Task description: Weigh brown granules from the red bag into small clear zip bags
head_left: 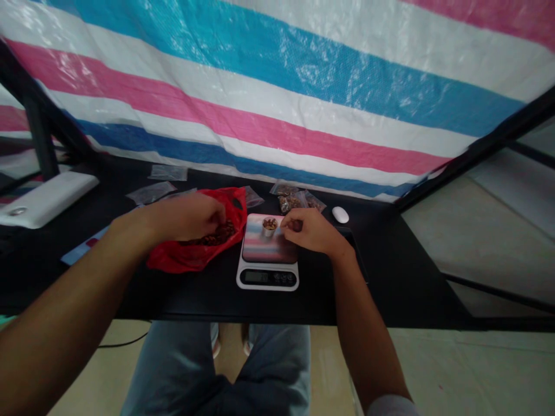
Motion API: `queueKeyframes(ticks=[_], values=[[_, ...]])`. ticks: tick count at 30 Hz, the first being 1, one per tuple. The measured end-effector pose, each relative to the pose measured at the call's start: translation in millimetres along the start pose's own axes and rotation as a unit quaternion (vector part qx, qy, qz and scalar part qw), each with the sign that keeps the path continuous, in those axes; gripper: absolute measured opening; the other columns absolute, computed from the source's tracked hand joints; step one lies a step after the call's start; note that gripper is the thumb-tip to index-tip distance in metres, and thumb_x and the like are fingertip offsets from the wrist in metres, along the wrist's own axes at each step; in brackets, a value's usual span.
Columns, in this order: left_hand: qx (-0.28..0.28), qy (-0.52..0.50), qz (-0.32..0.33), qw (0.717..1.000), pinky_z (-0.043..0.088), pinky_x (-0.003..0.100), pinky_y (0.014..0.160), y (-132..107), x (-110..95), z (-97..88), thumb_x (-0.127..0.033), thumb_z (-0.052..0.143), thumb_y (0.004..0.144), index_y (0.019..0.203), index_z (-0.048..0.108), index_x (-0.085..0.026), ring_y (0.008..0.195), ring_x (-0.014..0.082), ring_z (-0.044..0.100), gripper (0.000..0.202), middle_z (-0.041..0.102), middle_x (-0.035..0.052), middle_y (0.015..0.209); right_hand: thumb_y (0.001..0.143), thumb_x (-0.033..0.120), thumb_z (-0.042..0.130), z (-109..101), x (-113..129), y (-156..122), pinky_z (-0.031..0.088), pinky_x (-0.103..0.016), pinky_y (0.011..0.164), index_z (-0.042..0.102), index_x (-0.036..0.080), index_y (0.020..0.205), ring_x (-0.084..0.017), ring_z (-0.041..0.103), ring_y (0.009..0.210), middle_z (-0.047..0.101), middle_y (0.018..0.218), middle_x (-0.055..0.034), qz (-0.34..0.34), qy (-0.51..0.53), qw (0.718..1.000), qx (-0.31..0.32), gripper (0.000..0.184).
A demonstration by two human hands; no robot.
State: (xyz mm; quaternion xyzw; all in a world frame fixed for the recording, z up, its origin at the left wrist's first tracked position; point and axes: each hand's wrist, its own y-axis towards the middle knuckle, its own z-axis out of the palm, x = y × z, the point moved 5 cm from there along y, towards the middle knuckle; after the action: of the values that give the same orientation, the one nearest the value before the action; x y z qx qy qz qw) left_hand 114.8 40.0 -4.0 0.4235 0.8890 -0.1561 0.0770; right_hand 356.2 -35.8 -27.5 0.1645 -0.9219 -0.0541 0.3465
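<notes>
My left hand (193, 216) reaches into an open red plastic bag (173, 263), its fingers bent down at a heap of small dark brown pieces (219, 234). Whether any are between the fingertips is hidden. My right hand (309, 229) is closed in a pinch over the right side of a kitchen scale (267, 276), just beside a small white cup (269, 231). What that pinch holds, if anything, is too small to tell. Brown pieces fill the cup, which stands upright on the scale's shiny plate. Digits on the scale's display are too blurred to read.
Behind the scale lie small clear bags of brown pieces (291, 201) and a white computer mouse (340, 215). Flat clear bags (151, 192) lie behind the red bag. A white box-like device (47, 199) sits at far left. Striped sheeting (260, 127) backs the black table (390, 277).
</notes>
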Motion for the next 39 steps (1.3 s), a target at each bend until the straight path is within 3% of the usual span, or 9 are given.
queueKeyframes(ticks=[2, 4, 6, 10, 21, 29, 33, 37, 39], values=[[0.008, 0.006, 0.0, 1.0, 0.04, 0.025, 0.059, -3.0, 11.9, 11.7, -0.013, 0.066, 0.079, 0.085, 0.075, -0.016, 0.063, 0.0162, 0.06, 0.011, 0.074, 0.0037, 0.077, 0.083, 0.012, 0.067, -6.8, 4.7, 0.2, 0.042, -0.026, 0.062, 0.077, 0.017, 0.083, -0.013, 0.058, 0.065, 0.071, 0.075, -0.0016, -0.023, 0.013, 0.998, -0.051, 0.011], [-0.021, 0.01, 0.021, 0.999, 0.041, 0.024, 0.06, -4.0, 17.6, 18.9, -0.011, 0.07, 0.073, 0.088, 0.075, -0.015, 0.066, 0.0162, 0.06, 0.016, 0.075, 0.0039, 0.082, 0.088, 0.017, 0.067, -9.3, 10.5, 0.9, 0.043, -0.027, 0.063, 0.077, 0.018, 0.086, -0.014, 0.058, 0.067, 0.071, 0.077, -0.0022, -0.05, 0.022, 0.995, -0.088, 0.011], [-0.048, 0.012, 0.036, 0.998, 0.044, 0.025, 0.064, -4.1, 19.1, 23.1, -0.009, 0.069, 0.073, 0.09, 0.076, -0.015, 0.072, 0.0171, 0.062, 0.019, 0.076, 0.0056, 0.089, 0.094, 0.022, 0.066, -6.6, 15.4, 2.5, 0.043, -0.029, 0.065, 0.079, 0.019, 0.09, -0.015, 0.058, 0.069, 0.071, 0.078, -0.003, -0.072, 0.027, 0.993, -0.094, 0.014], [-0.039, 0.018, 0.028, 0.999, 0.045, 0.027, 0.069, -4.0, 16.2, 27.6, -0.012, 0.063, 0.082, 0.088, 0.077, -0.017, 0.075, 0.0174, 0.062, 0.016, 0.076, 0.0054, 0.09, 0.1, 0.025, 0.061, 0.6, 18.4, 5.1, 0.044, -0.031, 0.07, 0.081, 0.02, 0.092, -0.016, 0.06, 0.073, 0.072, 0.082, -0.004, -0.09, 0.016, 0.993, -0.081, 0.022], [-0.02, -0.019, 0.028, 0.999, 0.046, 0.026, 0.072, -8.8, 16.5, 11.1, -0.015, 0.063, 0.087, 0.092, 0.079, -0.018, 0.074, 0.018, 0.065, 0.017, 0.078, 0.0036, 0.086, 0.1, 0.025, 0.061, -6.1, 12.3, 4.6, 0.041, -0.03, 0.066, 0.077, 0.019, 0.085, -0.015, 0.057, 0.069, 0.067, 0.075, -0.0019, -0.065, -0.022, 0.99, -0.123, 0.023], [-0.006, -0.028, 0.004, 1.0, 0.048, 0.026, 0.076, -5.7, 19.9, 7.0, -0.021, 0.061, 0.09, 0.102, 0.079, -0.02, 0.083, 0.0202, 0.071, 0.022, 0.081, 0.0057, 0.099, 0.1, 0.026, 0.06, -6.2, 13.6, 4.2, 0.041, -0.03, 0.066, 0.075, 0.02, 0.084, -0.015, 0.057, 0.068, 0.067, 0.075, -0.0019, -0.062, -0.019, 0.99, -0.124, 0.023], [-0.022, -0.057, 0.049, 0.997, 0.048, 0.025, 0.072, -0.8, 2.9, -7.1, -0.022, 0.061, 0.09, 0.1, 0.079, -0.02, 0.079, 0.0192, 0.07, 0.021, 0.081, 0.004, 0.095, 0.1, 0.026, 0.06, -6.7, 13.9, 4.1, 0.041, -0.03, 0.066, 0.074, 0.02, 0.082, -0.015, 0.056, 0.067, 0.066, 0.073, -0.0013, -0.065, -0.031, 0.989, -0.126, 0.024], [-0.079, -0.045, 0.118, 0.989, 0.047, 0.025, 0.075, 10.4, -32.7, -33.1, -0.018, 0.062, 0.088, 0.098, 0.079, -0.02, 0.081, 0.0177, 0.069, 0.02, 0.08, 0.003, 0.096, 0.099, 0.023, 0.061, -7.2, 11.4, 4.7, 0.04, -0.029, 0.065, 0.074, 0.019, 0.083, -0.015, 0.057, 0.067, 0.066, 0.074, -0.0015, -0.064, -0.037, 0.989, -0.126, 0.021], [-0.081, -0.045, 0.144, 0.985, 0.046, 0.026, 0.076, 20.0, -50.7, -39.7, -0.016, 0.062, 0.089, 0.098, 0.08, -0.02, 0.081, 0.0164, 0.069, 0.02, 0.079, 0.0024, 0.095, 0.099, 0.023, 0.06, -7.9, 9.9, 4.9, 0.041, -0.029, 0.066, 0.074, 0.019, 0.084, -0.015, 0.058, 0.069, 0.068, 0.077, -0.0022, -0.064, -0.039, 0.989, -0.126, 0.021]])
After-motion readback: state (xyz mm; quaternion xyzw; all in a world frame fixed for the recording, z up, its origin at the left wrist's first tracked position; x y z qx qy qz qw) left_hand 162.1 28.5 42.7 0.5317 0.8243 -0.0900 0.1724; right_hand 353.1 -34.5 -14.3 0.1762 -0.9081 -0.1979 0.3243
